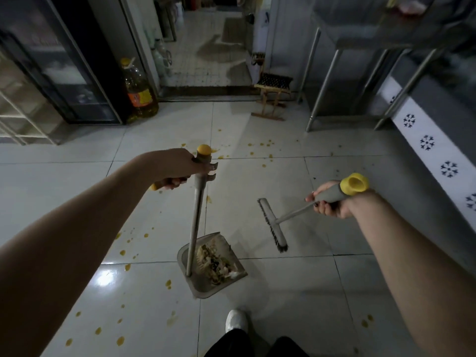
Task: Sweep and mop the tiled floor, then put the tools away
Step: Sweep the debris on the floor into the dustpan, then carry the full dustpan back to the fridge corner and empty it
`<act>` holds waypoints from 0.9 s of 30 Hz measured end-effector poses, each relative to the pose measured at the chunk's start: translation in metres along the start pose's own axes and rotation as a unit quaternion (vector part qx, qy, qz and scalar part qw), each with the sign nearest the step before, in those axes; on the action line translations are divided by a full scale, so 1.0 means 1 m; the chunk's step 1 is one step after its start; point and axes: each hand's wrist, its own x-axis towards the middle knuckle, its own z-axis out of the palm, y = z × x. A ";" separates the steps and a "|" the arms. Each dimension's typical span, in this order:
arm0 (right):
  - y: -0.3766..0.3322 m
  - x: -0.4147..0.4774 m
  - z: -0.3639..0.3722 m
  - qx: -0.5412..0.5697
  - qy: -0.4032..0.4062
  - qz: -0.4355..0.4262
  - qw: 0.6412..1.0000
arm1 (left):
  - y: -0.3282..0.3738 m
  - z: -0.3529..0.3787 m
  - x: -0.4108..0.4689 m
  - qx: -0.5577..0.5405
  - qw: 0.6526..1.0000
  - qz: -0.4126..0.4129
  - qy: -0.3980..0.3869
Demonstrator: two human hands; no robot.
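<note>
Both hands are closed around tools: my left hand (177, 168) grips the yellow-capped top of the dustpan handle (197, 210), and my right hand (332, 202) is wrapped around the grey grip of the broom (273, 225), just below its yellow end. The dustpan (206, 287) sits on the tiled floor (296, 292) at centre, toward 6 o'clock, with a heap of scraps (216, 264) inside it. The broom head hangs at 3 o'clock of the pan, near it but apart; I cannot tell if its bristles touch the tiles. Yellow spots (121, 340) dot the floor from 7 o'clock up to 12 o'clock. My white shoe (235, 320) shows at 6 o'clock. At 11 o'clock stands a large oil bottle (139, 91) with a yellow cap and an orange label; its writing is too blurred to read. A small wooden stool (273, 96) stands at 12 o'clock beside the legs of a steel bench (324, 81). White wall tiles with dark snowflake motifs (427, 143) run at 3 o'clock.
</note>
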 end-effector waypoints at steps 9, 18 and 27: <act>0.071 -0.066 -0.101 0.181 -0.039 -0.039 0.982 | 0.113 0.047 -0.046 0.072 0.994 0.085 -0.019; 0.190 -0.145 -0.200 0.295 0.030 -0.104 0.949 | 0.231 0.134 -0.099 0.132 0.971 0.201 -0.009; 0.328 -0.226 -0.265 0.409 0.148 -0.144 0.889 | 0.347 0.229 -0.149 0.178 0.927 0.323 -0.068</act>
